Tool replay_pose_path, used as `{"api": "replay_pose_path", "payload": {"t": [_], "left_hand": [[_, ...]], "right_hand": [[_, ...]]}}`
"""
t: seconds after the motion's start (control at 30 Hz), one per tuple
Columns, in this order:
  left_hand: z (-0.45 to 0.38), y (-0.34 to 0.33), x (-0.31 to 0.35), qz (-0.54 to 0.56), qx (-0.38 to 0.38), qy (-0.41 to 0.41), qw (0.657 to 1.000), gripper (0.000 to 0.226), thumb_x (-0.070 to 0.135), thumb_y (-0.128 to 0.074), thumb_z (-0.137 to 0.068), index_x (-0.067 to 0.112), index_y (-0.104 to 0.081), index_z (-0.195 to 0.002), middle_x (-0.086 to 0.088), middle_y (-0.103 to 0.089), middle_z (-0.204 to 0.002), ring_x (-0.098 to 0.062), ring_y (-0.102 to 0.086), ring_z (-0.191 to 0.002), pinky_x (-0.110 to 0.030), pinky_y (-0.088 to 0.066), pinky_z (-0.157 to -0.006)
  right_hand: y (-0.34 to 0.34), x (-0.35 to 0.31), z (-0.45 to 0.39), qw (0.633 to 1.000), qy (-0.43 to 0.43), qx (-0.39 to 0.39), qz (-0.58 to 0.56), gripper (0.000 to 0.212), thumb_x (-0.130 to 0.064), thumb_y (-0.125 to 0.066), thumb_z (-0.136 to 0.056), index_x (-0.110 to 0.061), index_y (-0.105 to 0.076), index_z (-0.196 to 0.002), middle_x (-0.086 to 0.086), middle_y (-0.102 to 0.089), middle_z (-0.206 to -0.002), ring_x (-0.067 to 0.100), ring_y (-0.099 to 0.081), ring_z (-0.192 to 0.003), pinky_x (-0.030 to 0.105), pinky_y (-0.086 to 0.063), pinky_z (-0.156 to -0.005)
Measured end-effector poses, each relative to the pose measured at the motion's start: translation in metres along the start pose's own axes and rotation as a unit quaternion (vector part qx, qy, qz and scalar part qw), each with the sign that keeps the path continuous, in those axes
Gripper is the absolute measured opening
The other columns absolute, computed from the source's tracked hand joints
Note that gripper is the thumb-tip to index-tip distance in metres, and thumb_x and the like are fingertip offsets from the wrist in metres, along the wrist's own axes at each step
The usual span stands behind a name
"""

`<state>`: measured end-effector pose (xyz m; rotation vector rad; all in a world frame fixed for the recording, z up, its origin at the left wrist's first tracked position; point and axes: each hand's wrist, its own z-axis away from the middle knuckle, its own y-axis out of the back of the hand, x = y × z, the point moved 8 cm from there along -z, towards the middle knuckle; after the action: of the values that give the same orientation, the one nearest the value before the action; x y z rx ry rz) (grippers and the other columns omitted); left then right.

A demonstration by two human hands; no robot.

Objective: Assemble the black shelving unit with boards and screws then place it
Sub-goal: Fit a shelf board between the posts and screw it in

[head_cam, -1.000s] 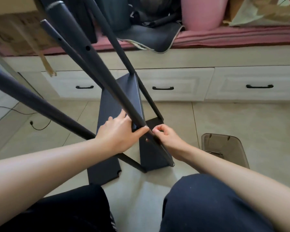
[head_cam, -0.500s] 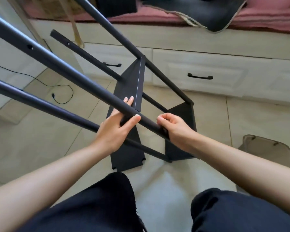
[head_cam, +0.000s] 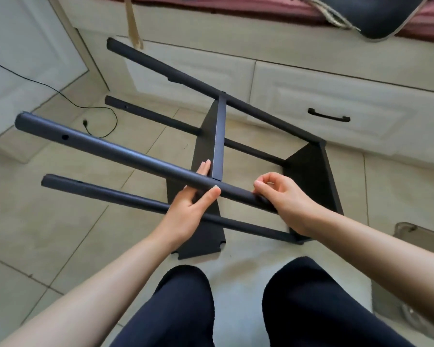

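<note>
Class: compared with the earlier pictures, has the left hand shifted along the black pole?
No. The left hand grips the pole beside the middle board, as before; only the camera tilted.

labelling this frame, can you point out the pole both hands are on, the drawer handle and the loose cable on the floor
near pole (head_cam: 125, 152), head view, mid-shaft just right of its screw hole
drawer handle (head_cam: 328, 118), head view, middle of the black bar
cable (head_cam: 60, 92), head view, the stretch crossing the floor tile

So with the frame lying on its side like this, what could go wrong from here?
1. Only two boards join the four poles; their free ends hang unsupported and could rack or twist.
2. The left hand has fingers between nearest pole and board, a possible pinch.
3. The black cable lies beneath the pole ends and might snag.
</note>
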<state>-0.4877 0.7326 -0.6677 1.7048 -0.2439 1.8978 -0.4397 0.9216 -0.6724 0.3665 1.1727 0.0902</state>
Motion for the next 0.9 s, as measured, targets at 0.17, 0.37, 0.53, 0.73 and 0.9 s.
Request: {"api": "replay_pose_path", "payload": {"t": [0.17,0.37,0.53,0.73,0.9], "left_hand": [[-0.006,-0.007,-0.031,0.031,0.02,0.014,0.999,0.065,0.062,-0.053,-0.08,0.064,-0.026,-0.139,0.028,-0.037,-0.15,0.018,-0.037,-0.129,0.004,-0.032,-0.09],[-0.01,-0.015,-0.081,0.055,0.04,0.04,0.997,0.055,0.061,-0.055,-0.084,0.078,-0.031,-0.13,0.049,-0.05,-0.126,0.025,-0.041,-0.121,0.006,-0.034,-0.086],[0.0,-0.027,-0.121,0.095,0.039,0.084,0.991,0.05,0.053,-0.056,-0.086,0.072,-0.037,-0.128,0.039,-0.06,-0.122,0.019,-0.048,-0.12,0.005,-0.035,-0.085],[-0.003,-0.04,-0.131,0.109,0.039,0.088,0.989,0.051,0.057,-0.057,-0.09,0.059,-0.034,-0.136,0.046,-0.055,-0.122,0.021,-0.046,-0.121,0.004,-0.034,-0.089],[-0.005,-0.043,-0.134,0.122,0.042,0.081,0.988,0.053,0.053,-0.057,-0.09,0.057,-0.035,-0.138,0.045,-0.054,-0.126,0.02,-0.046,-0.123,0.003,-0.034,-0.09]], "right_hand": [[-0.003,0.014,-0.009,1.0,-0.006,-0.01,0.023,0.013,-0.034,-0.055,-0.099,-0.022,-0.059,-0.1,-0.003,-0.066,-0.088,0.006,-0.061,-0.08,0.019,-0.042,-0.069],[-0.012,0.036,-0.022,0.999,-0.025,-0.023,0.042,0.014,-0.035,-0.055,-0.099,-0.021,-0.059,-0.098,-0.001,-0.069,-0.093,0.012,-0.062,-0.089,0.024,-0.044,-0.075],[-0.008,0.034,-0.03,0.952,-0.087,-0.032,-0.292,0.016,-0.023,-0.044,-0.105,-0.01,-0.052,-0.109,-0.004,-0.049,-0.054,0.011,-0.052,-0.056,0.027,-0.052,-0.069],[-0.04,0.037,-0.026,0.966,-0.094,-0.056,-0.234,0.014,-0.02,-0.048,-0.103,-0.01,-0.051,-0.111,0.003,-0.06,-0.059,0.013,-0.06,-0.06,0.026,-0.057,-0.067],[-0.038,0.039,-0.033,0.989,-0.045,-0.02,-0.136,0.009,-0.023,-0.05,-0.102,-0.015,-0.054,-0.105,-0.003,-0.061,-0.059,0.009,-0.052,-0.054,0.02,-0.048,-0.05]]}}
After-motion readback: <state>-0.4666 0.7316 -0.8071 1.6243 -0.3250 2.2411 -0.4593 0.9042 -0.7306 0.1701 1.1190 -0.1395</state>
